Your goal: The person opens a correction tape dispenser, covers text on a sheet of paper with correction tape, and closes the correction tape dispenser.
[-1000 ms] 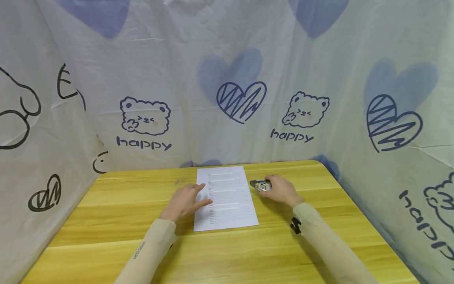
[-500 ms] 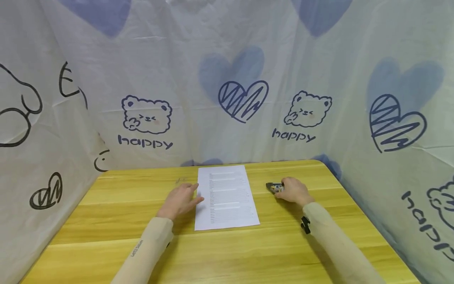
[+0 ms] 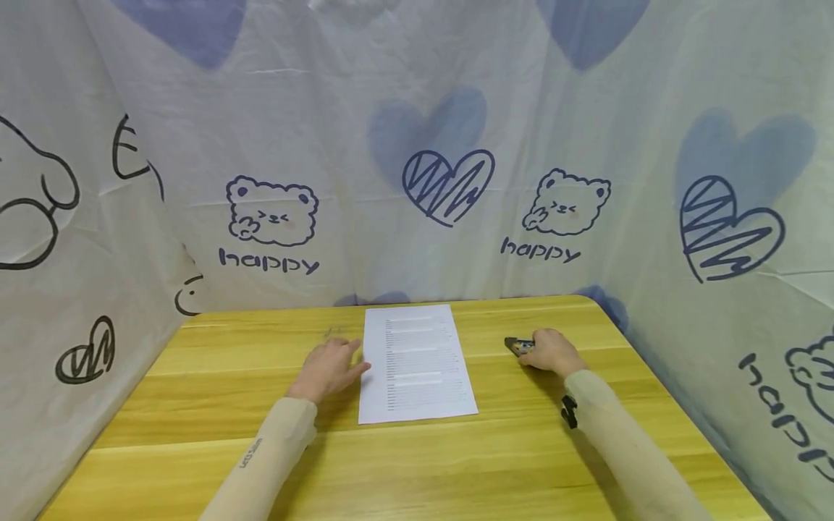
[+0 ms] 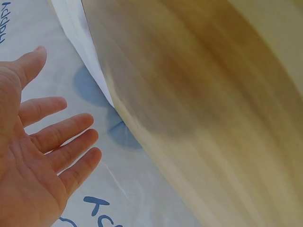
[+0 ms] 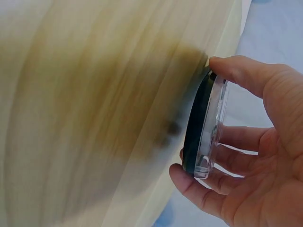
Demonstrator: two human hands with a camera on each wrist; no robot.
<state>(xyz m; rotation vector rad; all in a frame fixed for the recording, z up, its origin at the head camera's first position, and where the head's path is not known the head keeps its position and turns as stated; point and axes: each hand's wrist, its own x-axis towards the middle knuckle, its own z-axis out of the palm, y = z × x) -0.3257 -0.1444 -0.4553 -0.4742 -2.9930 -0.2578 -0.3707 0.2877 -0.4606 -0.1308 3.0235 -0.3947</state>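
A printed sheet of paper [image 3: 417,362] lies flat on the wooden table, with several whiter bars across its lines of text. My left hand [image 3: 326,367] is at the sheet's left edge, fingers spread and loosely straight; in the left wrist view the left hand [image 4: 42,151] holds nothing. To the right of the sheet, my right hand [image 3: 554,352] grips a correction tape [image 3: 519,346] with a dark side and a clear casing. In the right wrist view the correction tape [image 5: 203,127] sits between thumb and fingers, close over the table; its far side is hidden.
The yellow wooden table [image 3: 404,470] ends at a white curtain [image 3: 352,145] with hearts and bear drawings, which also hangs along both sides. A small grey mark [image 3: 335,331] shows on the table left of the sheet.
My right hand has moved right, away from the sheet, carrying the correction tape. My left hand has drawn back left, its fingers off the middle of the sheet to its edge.
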